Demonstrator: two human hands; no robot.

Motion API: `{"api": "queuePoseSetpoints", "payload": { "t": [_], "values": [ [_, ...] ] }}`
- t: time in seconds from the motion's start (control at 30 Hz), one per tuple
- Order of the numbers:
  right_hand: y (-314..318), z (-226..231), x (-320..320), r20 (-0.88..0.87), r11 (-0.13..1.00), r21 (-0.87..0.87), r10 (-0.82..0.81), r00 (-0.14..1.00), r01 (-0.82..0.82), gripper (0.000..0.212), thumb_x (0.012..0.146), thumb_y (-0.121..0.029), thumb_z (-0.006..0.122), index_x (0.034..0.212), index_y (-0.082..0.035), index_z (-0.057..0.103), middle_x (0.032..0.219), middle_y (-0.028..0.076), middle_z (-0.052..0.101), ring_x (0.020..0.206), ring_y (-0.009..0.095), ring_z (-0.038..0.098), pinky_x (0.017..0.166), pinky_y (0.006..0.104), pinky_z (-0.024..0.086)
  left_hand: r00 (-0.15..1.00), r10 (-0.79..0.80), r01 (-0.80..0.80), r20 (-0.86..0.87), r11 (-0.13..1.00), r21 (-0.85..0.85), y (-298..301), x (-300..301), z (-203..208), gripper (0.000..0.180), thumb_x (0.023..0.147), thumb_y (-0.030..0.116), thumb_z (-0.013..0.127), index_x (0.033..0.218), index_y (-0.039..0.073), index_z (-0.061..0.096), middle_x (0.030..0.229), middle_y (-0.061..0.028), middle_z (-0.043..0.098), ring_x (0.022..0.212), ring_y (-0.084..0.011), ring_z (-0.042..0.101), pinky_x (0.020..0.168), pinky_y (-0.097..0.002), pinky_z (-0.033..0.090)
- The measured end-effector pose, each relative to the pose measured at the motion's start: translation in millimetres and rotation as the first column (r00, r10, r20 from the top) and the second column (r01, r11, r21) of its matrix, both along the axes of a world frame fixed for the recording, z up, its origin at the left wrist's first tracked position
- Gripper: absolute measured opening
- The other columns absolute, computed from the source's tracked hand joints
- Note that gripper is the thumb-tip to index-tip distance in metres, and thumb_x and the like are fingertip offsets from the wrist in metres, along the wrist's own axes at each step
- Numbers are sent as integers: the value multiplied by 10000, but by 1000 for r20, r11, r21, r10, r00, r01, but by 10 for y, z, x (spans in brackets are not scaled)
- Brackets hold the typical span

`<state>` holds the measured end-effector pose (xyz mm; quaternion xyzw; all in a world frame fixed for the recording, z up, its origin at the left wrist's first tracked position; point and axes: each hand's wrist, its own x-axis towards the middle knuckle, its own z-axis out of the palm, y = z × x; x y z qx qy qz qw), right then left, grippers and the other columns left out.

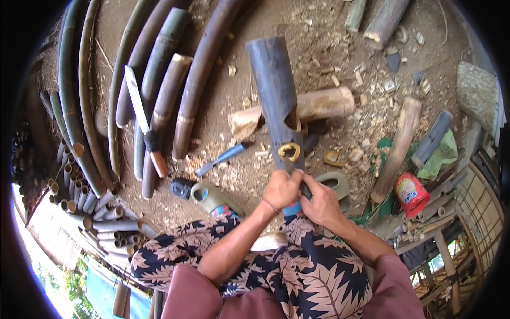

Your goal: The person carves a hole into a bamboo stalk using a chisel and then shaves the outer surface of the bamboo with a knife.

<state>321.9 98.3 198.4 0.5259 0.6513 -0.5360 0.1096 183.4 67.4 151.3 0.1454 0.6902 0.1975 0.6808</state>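
Observation:
A thick dark bamboo tube [273, 80] slants away from me, its near end between my knees. Its upper side has a cut notch, and closer to me a pale-edged carved hole [289, 152]. My left hand [284, 187] is closed at the near side of that hole, around the front part of a carving tool whose tip is mostly hidden. My right hand [320, 199] grips the tool's dark handle [306, 190], close against the left. Beneath the tube, a pale log [326, 103] lies crosswise on the ground.
A blue-handled chisel [223, 159] and a machete [139, 103] lie to the left, the machete across long bamboo poles [204, 64]. Wood chips [366, 133] litter the dirt. On the right are a short log [398, 146], a bamboo offcut [431, 139] and a red container [411, 194].

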Motion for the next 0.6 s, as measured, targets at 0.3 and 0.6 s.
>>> {"api": "queuePoseSetpoints", "payload": {
  "t": [0.3,0.6],
  "values": [
    [1316,216,-461,90,509,167,845,527,-845,271,749,-169,697,985,-37,677,752,160,693,634,295,693,545,392,538,379,809,-740,450,557,-377,144,182,170,356,995,311,492,1127,23,654,691,-49,623,559,-122,562,474,-271,437],
    [973,132,-116,46,875,57,480,876,-482,396,791,-184,666,1169,-83,605,720,210,679,678,418,664,626,502,543,809,540,-513,231,841,-169,355,122,266,332,960,260,496,818,7,658,630,-77,599,509,-145,537,462,-290,421]
  ]
}}
